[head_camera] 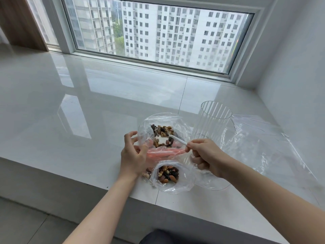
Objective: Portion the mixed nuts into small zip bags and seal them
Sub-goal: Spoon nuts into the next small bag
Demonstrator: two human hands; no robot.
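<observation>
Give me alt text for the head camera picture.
A right hand holds a white spoon of mixed nuts inside a clear bag that the left hand grips, on a white sill beside a ribbed glass.

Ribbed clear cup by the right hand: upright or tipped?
Upright. The ribbed clear cup stands with its round open rim facing up, behind the right hand.

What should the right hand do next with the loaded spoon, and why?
Probably tip the white plastic spoon so its nuts drop into the zip bag. The right hand pinches its handle, the bowl is heaped inside the mouth, and the left hand holds that mouth open.
</observation>
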